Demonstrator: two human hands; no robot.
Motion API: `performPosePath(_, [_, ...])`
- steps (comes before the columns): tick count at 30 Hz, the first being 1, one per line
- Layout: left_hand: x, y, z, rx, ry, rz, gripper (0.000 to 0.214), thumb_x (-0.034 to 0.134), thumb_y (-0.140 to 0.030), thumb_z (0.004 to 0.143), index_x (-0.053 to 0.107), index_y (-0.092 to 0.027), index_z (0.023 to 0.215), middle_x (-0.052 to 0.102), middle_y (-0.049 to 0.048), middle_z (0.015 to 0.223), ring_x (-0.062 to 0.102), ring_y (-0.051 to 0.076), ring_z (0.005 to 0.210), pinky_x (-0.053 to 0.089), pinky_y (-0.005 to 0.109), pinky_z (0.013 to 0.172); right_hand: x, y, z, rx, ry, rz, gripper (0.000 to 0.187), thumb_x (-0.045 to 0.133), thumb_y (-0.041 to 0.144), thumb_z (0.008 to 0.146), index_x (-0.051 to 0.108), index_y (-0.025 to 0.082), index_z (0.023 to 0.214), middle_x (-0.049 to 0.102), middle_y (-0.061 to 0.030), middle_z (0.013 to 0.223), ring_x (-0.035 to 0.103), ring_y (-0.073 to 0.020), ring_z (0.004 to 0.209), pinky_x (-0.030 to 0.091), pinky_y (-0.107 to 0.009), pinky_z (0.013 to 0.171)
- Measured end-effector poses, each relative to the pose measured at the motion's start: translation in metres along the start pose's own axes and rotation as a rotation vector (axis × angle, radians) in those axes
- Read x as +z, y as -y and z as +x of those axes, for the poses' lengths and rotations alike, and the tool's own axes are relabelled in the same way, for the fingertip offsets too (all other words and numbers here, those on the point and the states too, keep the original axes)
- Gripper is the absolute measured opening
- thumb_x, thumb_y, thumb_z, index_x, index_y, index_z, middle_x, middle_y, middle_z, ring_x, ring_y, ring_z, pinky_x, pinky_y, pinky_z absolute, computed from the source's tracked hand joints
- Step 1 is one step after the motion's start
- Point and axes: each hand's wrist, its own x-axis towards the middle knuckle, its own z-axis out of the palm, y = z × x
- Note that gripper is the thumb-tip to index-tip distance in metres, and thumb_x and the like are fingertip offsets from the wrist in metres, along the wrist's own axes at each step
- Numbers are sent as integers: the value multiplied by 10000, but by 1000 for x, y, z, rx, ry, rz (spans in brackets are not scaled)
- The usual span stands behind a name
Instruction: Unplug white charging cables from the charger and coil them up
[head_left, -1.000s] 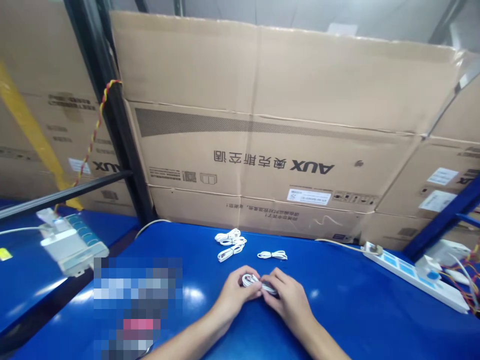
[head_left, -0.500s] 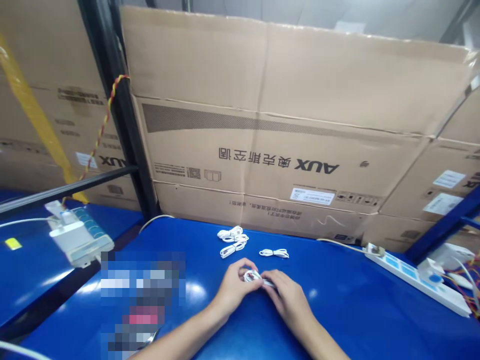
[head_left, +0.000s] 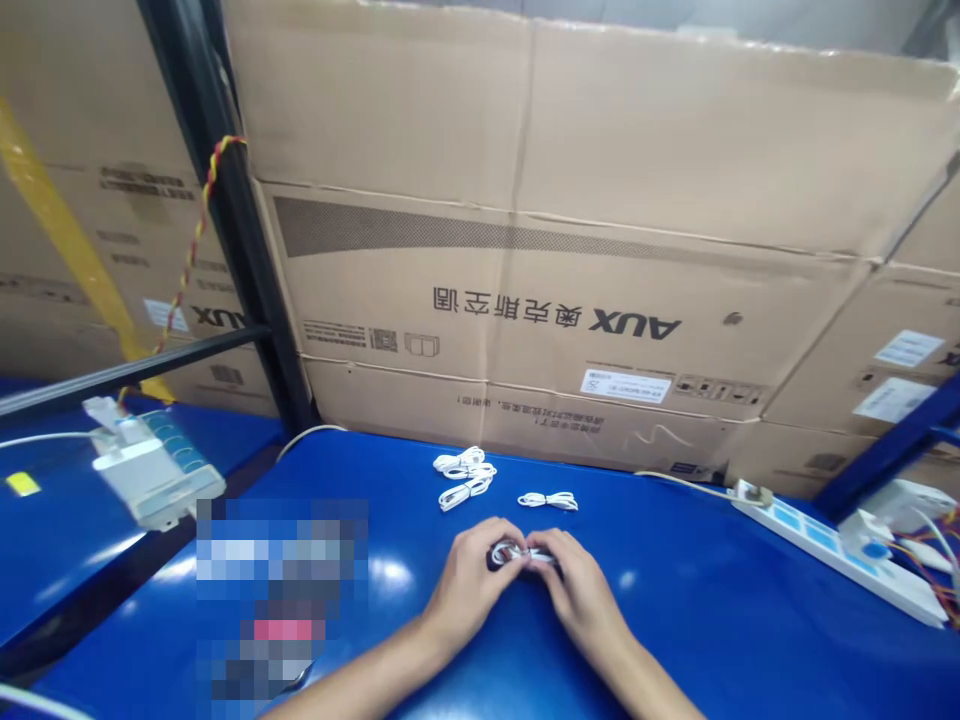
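On the blue table my left hand and my right hand meet, fingers pinched together on a small coiled white cable held between them. The coil shows only partly between my fingertips. Just beyond my hands lies a single bundled white cable. A small pile of bundled white cables lies to its left, nearer the cardboard.
A large AUX cardboard box walls off the back of the table. A white power strip with plugged adapters lies at the right. Another power strip sits on the left table beside a black rack post. A blurred patch covers the lower left.
My hands have drawn closer around the coiled cable and shifted slightly. The view has tilted a little; the loose cables have not moved.
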Motion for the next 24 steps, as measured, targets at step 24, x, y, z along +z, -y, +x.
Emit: performPosePath(24, [-28, -6, 9, 560, 395, 415, 344, 404, -268, 1065, 744, -251, 1015, 786, 72, 982, 689, 225, 1000, 438, 346, 862, -28, 19, 6, 9, 172, 206, 149, 560, 255, 985, 706, 224, 991, 740, -42, 928, 680, -219, 847, 538, -319, 792])
